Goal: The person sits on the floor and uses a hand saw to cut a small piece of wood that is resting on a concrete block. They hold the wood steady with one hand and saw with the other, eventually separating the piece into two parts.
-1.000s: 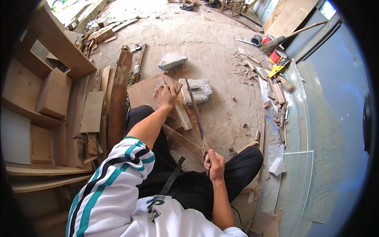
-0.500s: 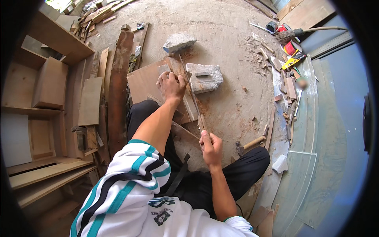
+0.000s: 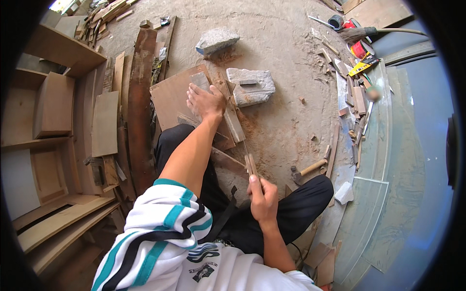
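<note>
My left hand [image 3: 208,103] lies with fingers stretched out, pressing on a narrow wooden strip [image 3: 234,125] and a small greyish wood piece [image 3: 200,79]. Beneath them is a flat brown board [image 3: 170,92] on the floor. Lower and to the right, my right hand [image 3: 264,196] is closed around the wooden handle of a saw [image 3: 250,166]. Its thin blade runs up toward the near end of the strip, seen almost edge-on; where its teeth meet the wood cannot be made out. Reddish sawdust lies beside the strip.
Two rough pale blocks [image 3: 250,88] sit beyond the strip, the nearer topped by a small grey bar [image 3: 247,82]. A hammer [image 3: 310,168] lies by my right knee. Wood scraps, a yellow-black tool [image 3: 364,66] and glass sheets [image 3: 393,145] are at right; a wooden cabinet frame [image 3: 53,104] stands left.
My right hand has drawn the saw back toward me, so less of the blade shows beside the strip. My left hand's fingers have flattened out to the left on the wood.
</note>
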Tool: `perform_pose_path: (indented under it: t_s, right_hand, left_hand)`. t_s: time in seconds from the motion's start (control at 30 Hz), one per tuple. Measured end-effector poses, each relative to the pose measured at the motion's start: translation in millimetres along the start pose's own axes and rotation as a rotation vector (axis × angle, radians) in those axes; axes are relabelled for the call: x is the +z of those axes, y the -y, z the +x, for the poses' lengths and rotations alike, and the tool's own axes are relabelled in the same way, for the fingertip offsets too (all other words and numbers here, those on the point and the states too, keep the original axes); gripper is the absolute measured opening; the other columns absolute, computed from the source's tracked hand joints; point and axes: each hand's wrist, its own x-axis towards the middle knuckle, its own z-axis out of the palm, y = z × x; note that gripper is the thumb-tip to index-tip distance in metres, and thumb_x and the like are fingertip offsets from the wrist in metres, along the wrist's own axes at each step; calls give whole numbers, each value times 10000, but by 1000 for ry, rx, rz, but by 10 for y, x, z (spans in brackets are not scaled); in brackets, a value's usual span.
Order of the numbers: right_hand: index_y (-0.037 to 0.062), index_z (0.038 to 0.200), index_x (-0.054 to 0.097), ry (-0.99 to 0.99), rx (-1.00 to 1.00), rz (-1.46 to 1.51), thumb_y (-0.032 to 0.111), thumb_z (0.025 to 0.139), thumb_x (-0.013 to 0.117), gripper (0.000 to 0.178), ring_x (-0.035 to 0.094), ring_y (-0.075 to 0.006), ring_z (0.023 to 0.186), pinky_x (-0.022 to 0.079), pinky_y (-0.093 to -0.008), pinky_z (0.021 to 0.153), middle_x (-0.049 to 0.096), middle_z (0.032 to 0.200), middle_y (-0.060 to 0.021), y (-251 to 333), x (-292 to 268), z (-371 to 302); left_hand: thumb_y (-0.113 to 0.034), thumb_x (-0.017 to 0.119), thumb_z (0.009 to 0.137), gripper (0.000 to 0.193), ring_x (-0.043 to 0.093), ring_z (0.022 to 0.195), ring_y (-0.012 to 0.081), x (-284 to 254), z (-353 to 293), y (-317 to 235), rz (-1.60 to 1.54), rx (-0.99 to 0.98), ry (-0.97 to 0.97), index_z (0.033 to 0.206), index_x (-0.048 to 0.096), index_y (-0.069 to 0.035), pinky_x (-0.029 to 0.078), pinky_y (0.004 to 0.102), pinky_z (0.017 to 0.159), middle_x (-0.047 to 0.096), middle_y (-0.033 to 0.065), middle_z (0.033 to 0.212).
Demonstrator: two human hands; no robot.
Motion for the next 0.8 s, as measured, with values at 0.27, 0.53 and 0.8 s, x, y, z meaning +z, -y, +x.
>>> perform_pose_path:
  t_s: [0.27,0.53,0.8]
  right_hand:
    - [-2,695,587,61,-95,28,374,1003,531,489,512,-165,526,398,-351,530,509,538,-83,65,247,864]
    - [-3,706,580,113,-6,75,355,1020,532,478,489,-124,550,379,-318,527,523,581,-28,58,-94,216]
    - [-10,763,618,165,-213,-4,488,914,650,522,610,-233,610,471,-383,606,621,633,-128,263,379,1249]
  left_hand:
    - [-341,522,848,812,446,1346,439,129,21,114,-46,60,-70,1457,316,154,323,463,1152,453,372,1416]
    - [-310,484,849,789,490,1287,463,143,75,142,36,117,-113,1463,307,153,378,473,1105,466,370,1397]
    - [-339,508,858,764,424,1362,444,85,-14,43,-115,73,-75,1469,354,93,299,477,1163,448,334,1440]
